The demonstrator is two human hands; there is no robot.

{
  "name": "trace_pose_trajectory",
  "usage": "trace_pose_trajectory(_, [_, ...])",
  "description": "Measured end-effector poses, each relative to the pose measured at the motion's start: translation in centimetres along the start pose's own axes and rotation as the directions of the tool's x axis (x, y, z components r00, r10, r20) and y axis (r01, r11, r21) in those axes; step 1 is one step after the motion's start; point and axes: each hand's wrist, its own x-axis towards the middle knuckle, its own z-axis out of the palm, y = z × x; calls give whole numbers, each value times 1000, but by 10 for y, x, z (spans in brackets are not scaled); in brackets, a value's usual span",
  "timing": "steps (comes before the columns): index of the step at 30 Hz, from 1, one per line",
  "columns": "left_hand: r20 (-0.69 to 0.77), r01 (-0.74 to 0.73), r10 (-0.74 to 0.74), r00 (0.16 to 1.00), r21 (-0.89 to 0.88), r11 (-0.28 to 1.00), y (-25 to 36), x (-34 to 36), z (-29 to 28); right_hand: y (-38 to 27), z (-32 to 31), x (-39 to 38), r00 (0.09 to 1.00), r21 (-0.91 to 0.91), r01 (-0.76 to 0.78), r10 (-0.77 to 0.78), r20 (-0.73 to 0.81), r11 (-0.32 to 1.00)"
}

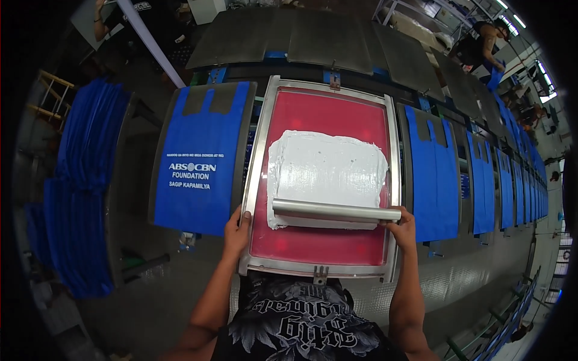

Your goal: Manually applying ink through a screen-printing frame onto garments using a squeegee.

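A screen-printing frame [261,144] with pink mesh [325,108] lies in front of me. Thick white ink [325,165] covers the middle of the mesh. A metal squeegee bar [334,210] lies across the lower part of the ink. My left hand [236,231] is closed on the frame's left edge, thumb on top. My right hand [403,225] grips the squeegee's right end beside the frame's right rail. Left of the frame, a blue bag [192,144] with white printing lies flat on a platen.
Stacked blue bags [81,186] hang at far left. Platens with blue bags [436,186] run off to the right; dark platens [325,42] stand behind the frame. A coworker [481,45] handles blue fabric at upper right. Another person [144,24] and a pale pole [150,45] are at upper left.
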Motion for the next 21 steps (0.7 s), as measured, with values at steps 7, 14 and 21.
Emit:
trace_pose_trajectory(7, [-46, 26, -25, 999, 40, 999, 9, -13, 38, 46, -30, 33, 995, 30, -5, 2, 101, 1000])
trace_pose_trajectory(14, [-95, 92, -81, 992, 116, 989, 7, -2, 52, 46, -34, 63, 990, -169, -65, 85, 114, 983])
trace_pose_trajectory(21, [-67, 42, -40, 997, 33, 999, -18, 13, 50, 58, -18, 55, 988, 73, -65, 54, 145, 995])
